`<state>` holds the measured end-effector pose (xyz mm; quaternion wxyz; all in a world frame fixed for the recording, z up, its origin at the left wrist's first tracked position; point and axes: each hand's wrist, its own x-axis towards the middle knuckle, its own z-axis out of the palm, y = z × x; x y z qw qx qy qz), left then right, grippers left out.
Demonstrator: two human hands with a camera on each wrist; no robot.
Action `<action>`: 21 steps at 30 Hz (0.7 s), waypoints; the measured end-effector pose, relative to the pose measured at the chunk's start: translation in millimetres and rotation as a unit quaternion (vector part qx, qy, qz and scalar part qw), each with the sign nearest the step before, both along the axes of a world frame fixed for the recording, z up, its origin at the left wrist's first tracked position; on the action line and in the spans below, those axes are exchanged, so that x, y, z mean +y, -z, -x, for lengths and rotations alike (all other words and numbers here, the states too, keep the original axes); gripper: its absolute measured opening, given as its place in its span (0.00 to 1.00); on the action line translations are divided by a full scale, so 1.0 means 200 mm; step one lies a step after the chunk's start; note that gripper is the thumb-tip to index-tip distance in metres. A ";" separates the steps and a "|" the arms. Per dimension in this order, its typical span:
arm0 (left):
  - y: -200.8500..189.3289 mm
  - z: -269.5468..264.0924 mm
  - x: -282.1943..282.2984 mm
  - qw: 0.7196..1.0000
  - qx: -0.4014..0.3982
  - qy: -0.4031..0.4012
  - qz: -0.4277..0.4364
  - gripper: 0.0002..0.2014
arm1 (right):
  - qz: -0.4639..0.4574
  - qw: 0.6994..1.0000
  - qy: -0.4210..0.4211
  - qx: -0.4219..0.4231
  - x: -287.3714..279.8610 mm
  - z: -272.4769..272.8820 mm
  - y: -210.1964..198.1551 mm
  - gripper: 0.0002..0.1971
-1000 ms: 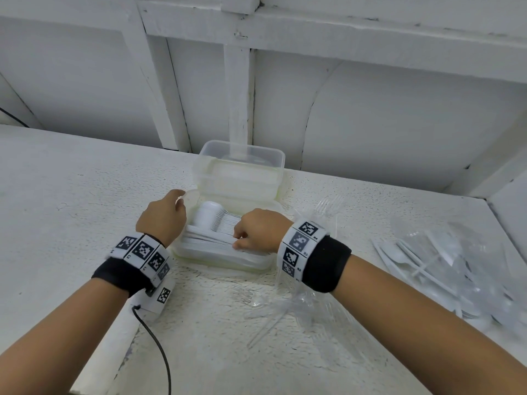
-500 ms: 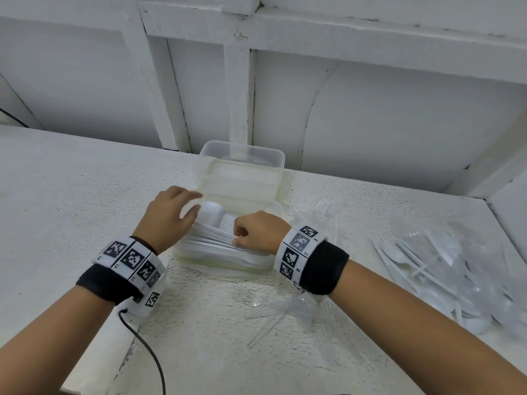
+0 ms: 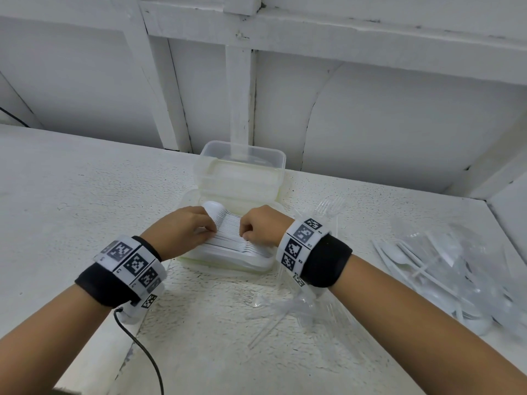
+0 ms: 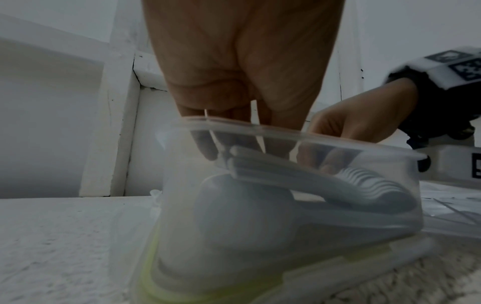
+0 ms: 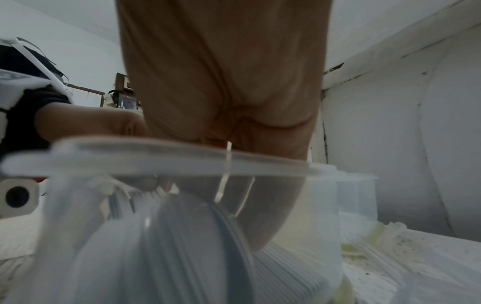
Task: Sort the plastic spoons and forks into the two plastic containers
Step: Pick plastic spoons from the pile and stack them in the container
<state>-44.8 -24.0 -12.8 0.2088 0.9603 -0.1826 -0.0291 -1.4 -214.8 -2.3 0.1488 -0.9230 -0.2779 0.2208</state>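
A clear plastic container (image 3: 228,266) holds a nested stack of white spoons (image 3: 228,240), bowls pointing away from me. My left hand (image 3: 209,230) curls over the stack's left side and pinches the handles between fingers and thumb, seen through the container wall (image 4: 338,216) in the left wrist view. On the stack's right side my right hand (image 3: 245,232) grips with its fingers curled down. A second clear container (image 3: 242,158) stands right behind the first. Clear forks (image 3: 285,306) lie loose on the table under my right wrist.
A clear bag of white spoons (image 3: 442,266) lies at the right near the wall corner. More clear forks (image 3: 329,206) lie just right of the containers. A black cable (image 3: 142,352) hangs from my left wrist. The white wall (image 3: 370,124) stands close behind.
My left hand moved from the container's left edge over the rim and onto the spoon stack, fingers now curled on it. My right hand stayed on the stack.
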 end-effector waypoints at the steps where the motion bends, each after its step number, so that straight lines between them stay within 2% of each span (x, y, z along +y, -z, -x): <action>1: 0.00 0.00 0.00 1.000 0.004 -0.001 -0.003 0.06 | 0.003 1.000 -0.002 -0.004 0.00 0.00 0.00 0.11; 9: 0.00 -0.03 -0.02 0.998 0.041 -0.014 -0.034 0.09 | 0.016 1.000 0.003 0.005 -0.01 0.00 0.01 0.12; 14: -0.01 -0.06 -0.02 0.997 0.073 -0.013 -0.031 0.10 | -0.003 1.000 -0.004 0.016 -0.03 -0.02 -0.01 0.10; 21: 0.00 -0.08 -0.02 0.997 0.069 -0.009 -0.029 0.07 | -0.003 1.000 -0.004 -0.003 -0.01 -0.01 0.01 0.08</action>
